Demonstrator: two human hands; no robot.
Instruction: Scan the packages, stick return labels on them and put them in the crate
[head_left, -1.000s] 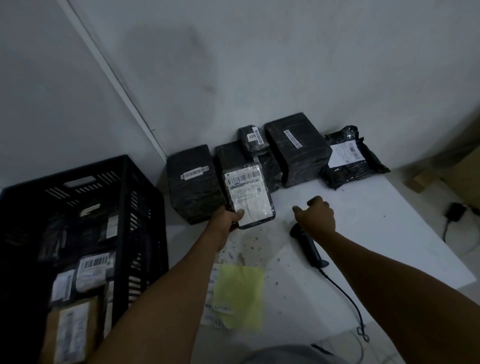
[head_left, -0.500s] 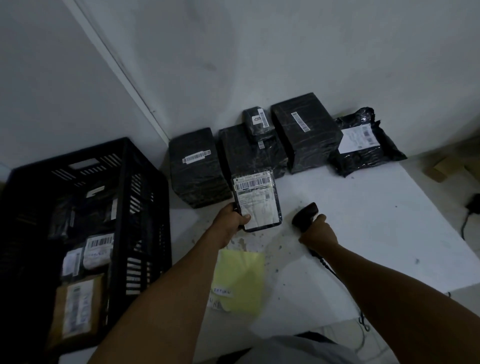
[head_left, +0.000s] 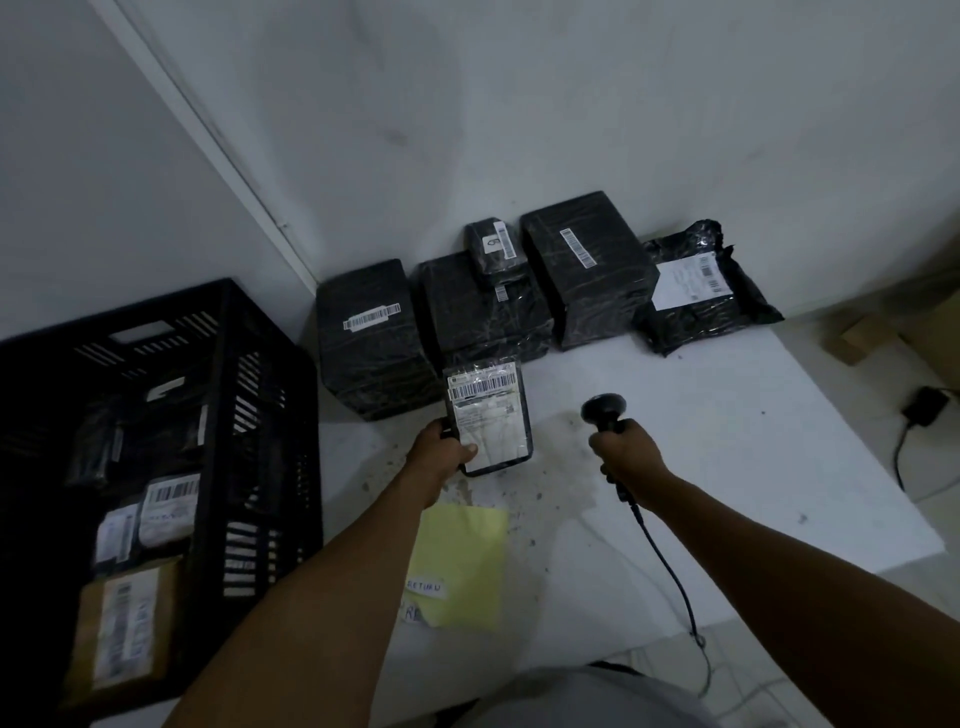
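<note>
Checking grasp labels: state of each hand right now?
Left hand: holding the small package by its lower left edge, label up.
Right hand: closed around the barcode scanner handle.

Dim, grainy wide-angle picture, edges bowed, corners darkened.

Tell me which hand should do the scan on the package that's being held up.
The right hand. It already grips the scanner, whose head sits just right of the small package. The left hand is busy holding that package label-up, so it only needs to keep the barcode steady.
</note>
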